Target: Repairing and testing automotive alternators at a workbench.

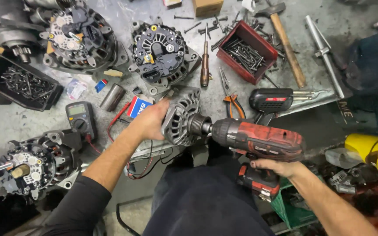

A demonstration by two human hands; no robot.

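Note:
My left hand [150, 121] grips a grey alternator [179, 117] by its housing, held on its side above my lap. Its grooved pulley [196, 125] faces right. My right hand [275, 167] holds the handle of a worn red and black cordless impact wrench [259, 139], whose nose is pressed onto the pulley's centre nut. The tool lies level, pointing left.
On the bench are two alternators [165, 54] [82, 39] at the back and another [27, 168] at the left, a multimeter [80, 118] with red leads, a red bin of bolts [246, 51], a black tray [22, 83], a screwdriver [204, 59], pliers [232, 102], a hammer [287, 43].

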